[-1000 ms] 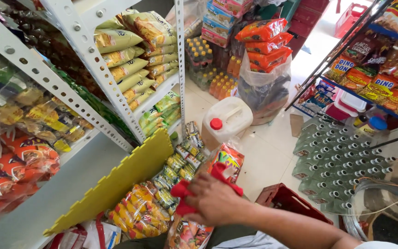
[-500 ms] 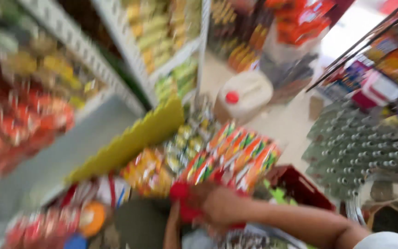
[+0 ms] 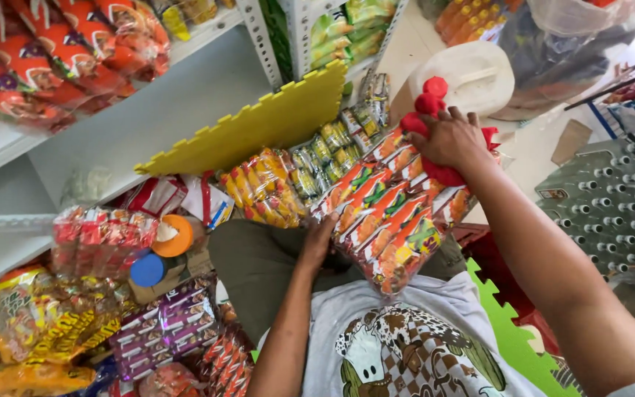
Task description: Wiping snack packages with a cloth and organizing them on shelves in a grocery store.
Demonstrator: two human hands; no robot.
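Both hands on a long clear-plastic multipack of snack packets (image 3: 387, 213), glossy and crinkled, orange, red and green wrappers lined up in rows, held tilted above the lap. Right hand (image 3: 451, 140) closed over the far end, fingers curled down around bunched red plastic at the top of the pack; left hand (image 3: 319, 239) pressed against the near left edge, fingers partly curled under, exact grip hidden by the pack. Just behind, a yellow foam mat (image 3: 259, 125) with toothed, interlocking edges, leaning on a white metal shelf (image 3: 112, 140). Beside the pack, bundles of small yellow and red sachets (image 3: 262, 187), shiny and tightly packed. Beyond the right hand, a white plastic jug (image 3: 472, 73) with a round red cap. At far right, bottle tops in a grid under clear shrink-wrap (image 3: 615, 198). At lower left, soft bags of wrapped sweets (image 3: 101, 239) and purple foil bars (image 3: 163, 320).
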